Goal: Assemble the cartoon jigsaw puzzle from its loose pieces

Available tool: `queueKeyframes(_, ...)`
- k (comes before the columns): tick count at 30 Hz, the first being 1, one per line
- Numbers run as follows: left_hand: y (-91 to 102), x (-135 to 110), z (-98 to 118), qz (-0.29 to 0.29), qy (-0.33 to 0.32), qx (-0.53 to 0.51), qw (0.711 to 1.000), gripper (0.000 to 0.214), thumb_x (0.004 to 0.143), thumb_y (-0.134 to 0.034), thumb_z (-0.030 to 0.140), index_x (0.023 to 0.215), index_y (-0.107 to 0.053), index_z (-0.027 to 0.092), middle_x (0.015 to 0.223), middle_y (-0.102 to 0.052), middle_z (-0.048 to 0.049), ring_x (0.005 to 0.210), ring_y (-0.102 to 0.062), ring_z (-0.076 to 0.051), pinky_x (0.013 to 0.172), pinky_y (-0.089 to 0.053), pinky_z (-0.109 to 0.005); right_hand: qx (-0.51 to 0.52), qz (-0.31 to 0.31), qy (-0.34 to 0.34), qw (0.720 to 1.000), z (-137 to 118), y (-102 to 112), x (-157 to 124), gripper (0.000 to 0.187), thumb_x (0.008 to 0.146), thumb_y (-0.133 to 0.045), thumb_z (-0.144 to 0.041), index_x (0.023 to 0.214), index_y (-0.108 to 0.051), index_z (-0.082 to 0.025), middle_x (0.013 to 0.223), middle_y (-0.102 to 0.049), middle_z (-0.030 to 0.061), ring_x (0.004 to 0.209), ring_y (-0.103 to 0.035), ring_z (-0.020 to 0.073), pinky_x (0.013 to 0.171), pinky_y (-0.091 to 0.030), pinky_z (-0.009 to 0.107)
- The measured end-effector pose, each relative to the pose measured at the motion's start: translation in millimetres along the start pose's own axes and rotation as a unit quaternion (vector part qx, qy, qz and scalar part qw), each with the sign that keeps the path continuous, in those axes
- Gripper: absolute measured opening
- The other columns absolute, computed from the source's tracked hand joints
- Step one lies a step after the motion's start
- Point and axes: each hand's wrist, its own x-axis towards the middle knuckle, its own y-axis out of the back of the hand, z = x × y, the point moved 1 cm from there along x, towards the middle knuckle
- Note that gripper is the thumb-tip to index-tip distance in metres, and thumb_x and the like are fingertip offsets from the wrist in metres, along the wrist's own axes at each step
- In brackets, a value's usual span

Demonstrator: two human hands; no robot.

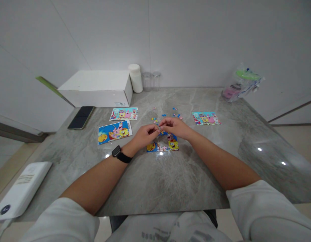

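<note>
A partly joined jigsaw puzzle point(173, 145) with blue and yellow cartoon pieces lies flat on the grey table, a gap in its middle. Over its far edge my left hand point(146, 135) and my right hand point(175, 126) meet, thumbs and fingertips pinched together. A small puzzle piece seems to sit between the fingertips, mostly hidden. Loose puzzle pieces point(154, 119) are scattered just beyond the hands. Left of my left hand lies a blue picture card point(114, 132) showing the same yellow character.
Behind that card is a light-blue picture card point(124, 114); a finished-looking one point(206, 118) lies right. A phone point(81, 117), white box point(100, 90), white bottle point(135, 78) and two clear jars point(147, 81) stand back. A plastic bag point(241, 85) sits back right, a white device point(24, 188) front left.
</note>
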Motion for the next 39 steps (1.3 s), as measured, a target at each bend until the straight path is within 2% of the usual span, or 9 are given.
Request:
queueKeyframes(3, 1.6, 1, 0, 0.022, -0.002, -0.005, 1.000, 0.030, 0.093, -0.061, 0.044, 0.080, -0.065, 0.016, 0.073, -0.060, 0.0016, 0.069, -0.051, -0.012, 0.067, -0.041, -0.025, -0.005, -0.004, -0.009, 1.000, -4, 3, -1, 0.026, 0.085, -0.072, -0.042, 0.098, -0.071, -0.019, 0.084, -0.071, 0.0003, 0.067, -0.059, 0.0120, 0.063, -0.048, 0.025)
queueKeyframes(7, 3.6, 2, -2, 0.045, 0.009, -0.009, 0.999, 0.031, 0.091, -0.063, 0.045, 0.080, -0.067, 0.016, 0.074, -0.062, 0.0009, 0.071, -0.053, -0.013, 0.067, -0.041, -0.025, 0.004, -0.026, -0.001, 1.000, -4, 4, -1, 0.029, 0.080, -0.079, -0.039, 0.099, -0.070, -0.019, 0.081, -0.069, -0.0010, 0.073, -0.061, 0.0129, 0.068, -0.049, 0.026)
queueKeyframes(12, 3.4, 2, -2, 0.035, 0.013, 0.019, 0.999, 0.032, 0.090, -0.062, 0.046, 0.079, -0.070, 0.016, 0.071, -0.063, 0.0007, 0.068, -0.052, -0.013, 0.065, -0.039, -0.025, 0.005, -0.028, -0.010, 1.000, 1, 5, 0, 0.032, 0.076, -0.084, -0.041, 0.094, -0.070, -0.019, 0.079, -0.069, -0.0008, 0.073, -0.063, 0.0134, 0.068, -0.051, 0.026)
queueKeyframes(21, 4.3, -1, 0, 0.015, -0.015, 0.081, 0.997, 0.030, 0.090, -0.059, 0.038, 0.073, -0.071, 0.017, 0.069, -0.065, -0.0002, 0.066, -0.054, -0.014, 0.064, -0.039, -0.026, -0.030, -0.060, -0.025, 0.997, 10, 8, 2, 0.023, 0.075, -0.082, -0.034, 0.089, -0.073, -0.018, 0.076, -0.072, -0.0008, 0.068, -0.063, 0.0122, 0.063, -0.049, 0.023)
queueKeyframes(26, 8.4, 0, 0, 0.005, -0.038, 0.143, 0.989, 0.035, 0.093, -0.054, 0.036, 0.064, -0.064, 0.018, 0.062, -0.058, 0.0004, 0.063, -0.050, -0.014, 0.063, -0.035, -0.027, -0.028, -0.097, -0.046, 0.994, 12, 6, 0, 0.021, 0.076, -0.080, -0.033, 0.090, -0.074, -0.019, 0.079, -0.075, 0.0000, 0.069, -0.064, 0.0128, 0.061, -0.051, 0.023)
queueKeyframes(30, 11.4, 1, -1, 0.049, -0.027, 0.159, 0.986, 0.045, 0.096, -0.049, 0.042, 0.058, -0.048, 0.019, 0.056, -0.042, 0.0025, 0.058, -0.040, -0.013, 0.058, -0.027, -0.029, -0.032, -0.094, -0.058, 0.993, 11, 6, -1, 0.019, 0.076, -0.079, -0.031, 0.091, -0.075, -0.020, 0.080, -0.075, 0.0000, 0.068, -0.065, 0.0131, 0.061, -0.052, 0.023)
queueKeyframes(33, 11.3, 1, -2, 0.059, -0.022, 0.153, 0.986, 0.046, 0.096, -0.048, 0.044, 0.058, -0.039, 0.019, 0.056, -0.036, 0.0030, 0.059, -0.037, -0.012, 0.058, -0.025, -0.029, -0.038, -0.090, -0.050, 0.994, 12, 7, -1, 0.019, 0.076, -0.079, -0.031, 0.093, -0.076, -0.020, 0.081, -0.075, 0.0000, 0.070, -0.065, 0.0136, 0.063, -0.052, 0.024)
queueKeyframes(39, 10.5, 1, 0, 0.035, -0.027, 0.146, 0.988, 0.045, 0.097, -0.048, 0.044, 0.060, -0.046, 0.019, 0.057, -0.041, 0.0029, 0.059, -0.039, -0.012, 0.059, -0.026, -0.029, -0.039, -0.083, -0.055, 0.994, 14, 4, -1, 0.022, 0.080, -0.076, -0.034, 0.099, -0.077, -0.023, 0.087, -0.074, -0.0006, 0.068, -0.062, 0.0120, 0.061, -0.053, 0.023)
